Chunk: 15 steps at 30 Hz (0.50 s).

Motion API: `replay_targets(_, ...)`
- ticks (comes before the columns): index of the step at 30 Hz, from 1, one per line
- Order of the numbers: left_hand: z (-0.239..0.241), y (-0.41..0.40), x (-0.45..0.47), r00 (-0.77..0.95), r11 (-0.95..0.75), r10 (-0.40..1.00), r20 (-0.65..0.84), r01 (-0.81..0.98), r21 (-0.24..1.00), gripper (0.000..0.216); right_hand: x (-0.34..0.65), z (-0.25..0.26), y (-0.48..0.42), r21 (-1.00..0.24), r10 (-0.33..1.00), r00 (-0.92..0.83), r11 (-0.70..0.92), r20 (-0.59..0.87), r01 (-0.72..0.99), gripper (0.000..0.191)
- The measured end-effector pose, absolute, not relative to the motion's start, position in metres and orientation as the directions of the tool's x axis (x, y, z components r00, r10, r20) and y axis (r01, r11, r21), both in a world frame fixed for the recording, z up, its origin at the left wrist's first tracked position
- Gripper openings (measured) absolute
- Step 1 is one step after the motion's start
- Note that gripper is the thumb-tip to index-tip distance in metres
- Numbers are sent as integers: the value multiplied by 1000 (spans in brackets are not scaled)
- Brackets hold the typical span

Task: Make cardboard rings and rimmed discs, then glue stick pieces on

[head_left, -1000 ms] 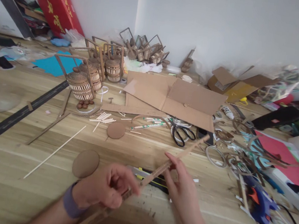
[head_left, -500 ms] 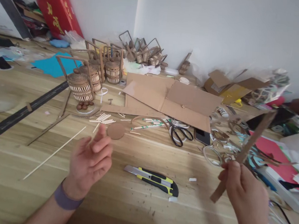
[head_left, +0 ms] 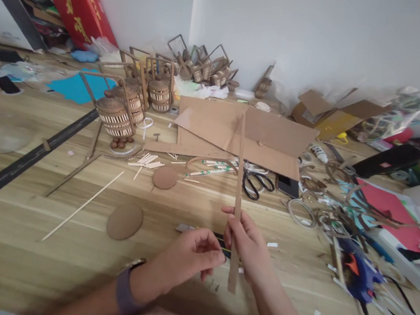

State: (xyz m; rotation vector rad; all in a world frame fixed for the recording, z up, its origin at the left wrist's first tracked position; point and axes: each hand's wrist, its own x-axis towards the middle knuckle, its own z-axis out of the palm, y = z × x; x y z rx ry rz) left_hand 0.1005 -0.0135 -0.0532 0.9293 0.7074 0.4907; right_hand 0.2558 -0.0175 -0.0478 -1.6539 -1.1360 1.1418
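My right hand (head_left: 248,248) is closed around a long brown cardboard strip (head_left: 240,180), which stands nearly upright in front of me. Just left of the strip's lower part is my left hand (head_left: 193,255). Its fingers are loosely curled, with a gap to the thumb and nothing visible between them. Partly hidden behind both hands lies a yellow and black utility knife (head_left: 184,228). Two round cardboard discs rest on the table: a nearer disc (head_left: 124,221) to the left of my hands and a farther disc (head_left: 165,177).
Opened cardboard (head_left: 206,120) lies behind black-handled scissors (head_left: 254,185). Small lidded baskets (head_left: 114,113) with tall handles stand at back left. A thin stick (head_left: 82,207) lies at left. On the right are a blue glue gun (head_left: 360,271), a phone (head_left: 288,186) and a red sheet (head_left: 387,207).
My right hand has brought the strip leftward to the middle, turning it more upright. My left hand has moved right, close to it. The nearer disc now shows where my left hand was.
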Motion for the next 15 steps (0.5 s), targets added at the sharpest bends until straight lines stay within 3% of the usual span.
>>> replay_targets(4,-63,-17,108,660,461,683,-314,-55,886,21,240,-55,-22,-928,953,211,-267,-215,258,52)
replay_targets(9,-65,-15,106,592,451,732,-338,-48,891,18,242,-56,-24,-878,974,217,-158,-64,451,53)
replay_targets(15,-64,-3,97,568,587,738,-365,-273,763,35,250,-55,-27,-927,981,182,-136,-75,350,49)
